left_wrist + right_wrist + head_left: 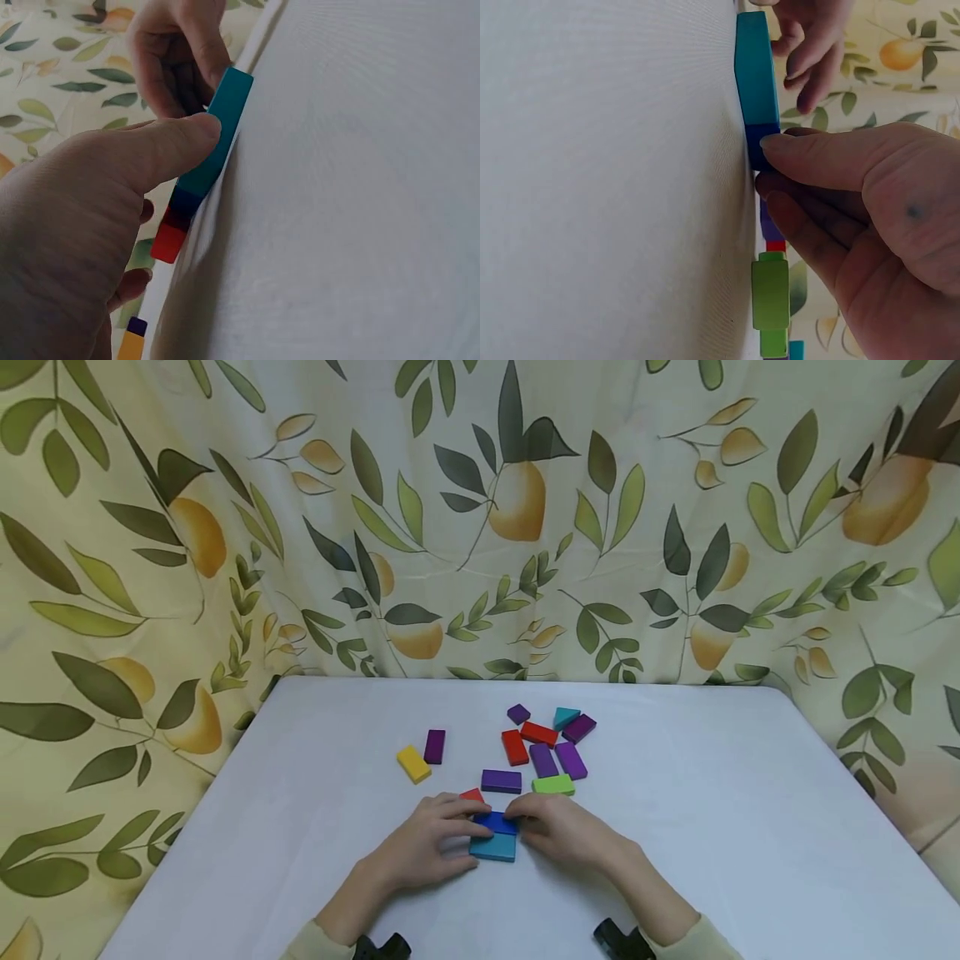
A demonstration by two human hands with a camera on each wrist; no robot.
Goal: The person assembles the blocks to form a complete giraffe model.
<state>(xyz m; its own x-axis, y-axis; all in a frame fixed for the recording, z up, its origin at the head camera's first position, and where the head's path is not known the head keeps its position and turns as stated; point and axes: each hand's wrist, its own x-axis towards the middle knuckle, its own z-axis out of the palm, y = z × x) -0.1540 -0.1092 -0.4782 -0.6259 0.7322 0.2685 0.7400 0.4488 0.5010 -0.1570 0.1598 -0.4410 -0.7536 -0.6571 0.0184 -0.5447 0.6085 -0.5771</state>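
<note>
A teal rectangular block (492, 847) lies nearest the person, with a blue block (497, 822) against its far side. My left hand (442, 835) lies along their left ends, fingers loosely extended over them; in the left wrist view its thumb (184, 142) rests on the teal block's near face. My right hand (562, 831) pinches the right end of the blue block between thumb and fingers, clearest in the right wrist view, where the thumb (817, 156) touches its near face. Beyond the left fingertips, a partly hidden red block (472, 795) shows.
Just beyond the hands lie a purple block (501, 782) and a lime green block (553, 785). Farther back is a loose group of red, purple and teal blocks, including a red block (515, 747). A yellow block (414, 764) and dark purple block (434, 747) sit to the left.
</note>
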